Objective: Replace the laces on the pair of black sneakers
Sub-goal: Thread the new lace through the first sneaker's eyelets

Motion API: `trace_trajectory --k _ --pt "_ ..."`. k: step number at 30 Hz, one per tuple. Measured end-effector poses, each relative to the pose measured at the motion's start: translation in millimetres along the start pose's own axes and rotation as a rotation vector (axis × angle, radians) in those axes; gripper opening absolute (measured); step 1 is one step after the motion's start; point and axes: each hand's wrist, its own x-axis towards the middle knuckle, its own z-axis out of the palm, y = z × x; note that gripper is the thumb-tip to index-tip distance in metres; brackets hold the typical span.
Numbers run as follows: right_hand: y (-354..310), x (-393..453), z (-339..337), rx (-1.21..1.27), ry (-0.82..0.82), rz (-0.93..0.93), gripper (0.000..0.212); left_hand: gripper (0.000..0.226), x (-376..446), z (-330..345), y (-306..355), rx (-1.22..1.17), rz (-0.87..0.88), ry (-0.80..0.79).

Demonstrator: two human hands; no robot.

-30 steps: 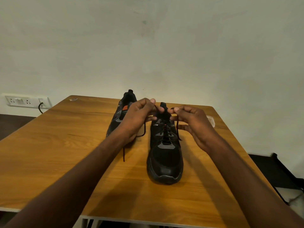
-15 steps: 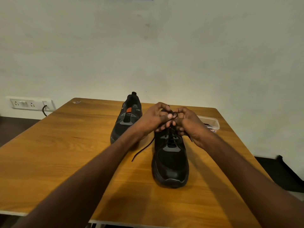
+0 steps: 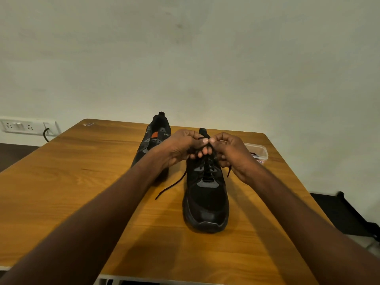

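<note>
1. Pinching the black lace (image 3: 202,138) between them, the left hand (image 3: 183,148) and right hand (image 3: 230,153) meet just above centre frame, fingers curled tight over the top of the near sneaker (image 3: 205,194). It looks like a knot or bow is being formed there, though the fingers hide the crossing itself.
2. That sneaker stands toe toward the viewer at centre frame on the bench (image 3: 61,182); the second sneaker (image 3: 154,140) lies just behind the left wrist, up and to the left.
3. Risk 1: 1 free lace end (image 3: 170,187) trails left across the bench, while a shorter end (image 3: 228,171) hangs under the right hand. If the tails are uneven, the bow could come out lopsided or slip loose.
4. Risk 2: both grips are fingertip pinches on a thin cord; a small slip would likely drop the loop and undo the crossing.
5. Risk 3: nothing steadies the shoe, so a hard tug could drag it across the bench.
6. Risk 4: the plastic tub (image 3: 259,151) sits just beside the right wrist, right of centre; a wide pull could knock it.
</note>
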Motion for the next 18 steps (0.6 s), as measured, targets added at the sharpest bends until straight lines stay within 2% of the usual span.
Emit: trace_trajectory --k 2,5,8,10,12,15,18 --pt "0.3 2.1 0.6 0.107 0.027 0.042 0.015 0.006 -3.4 -5.6 -3.9 -0.038 0.012 0.014" --pt "4.3 5.6 3.3 0.228 0.065 0.127 0.015 0.015 -11.1 -7.5 -9.2 0.079 0.104 0.062" --pt "5.9 10.3 8.7 0.263 0.123 0.191 0.009 0.016 -13.2 5.7 -7.4 0.461 0.382 0.259" --pt "4.2 12.5 9.7 0.24 0.145 0.229 0.011 0.018 -13.6 15.1 -5.0 0.739 0.584 0.331" --pt "1.3 13.9 7.2 0.22 0.117 0.272 0.017 0.017 -15.8 17.9 -5.6 0.896 0.72 0.305" --pt "-1.7 16.2 -1.7 0.198 0.007 0.327 0.016 0.018 -18.8 12.0 -9.9 1.013 0.816 0.254" --pt "0.7 17.0 -8.5 0.183 -0.084 0.348 0.014 0.017 -19.4 13.0 -9.0 0.978 0.778 0.252"
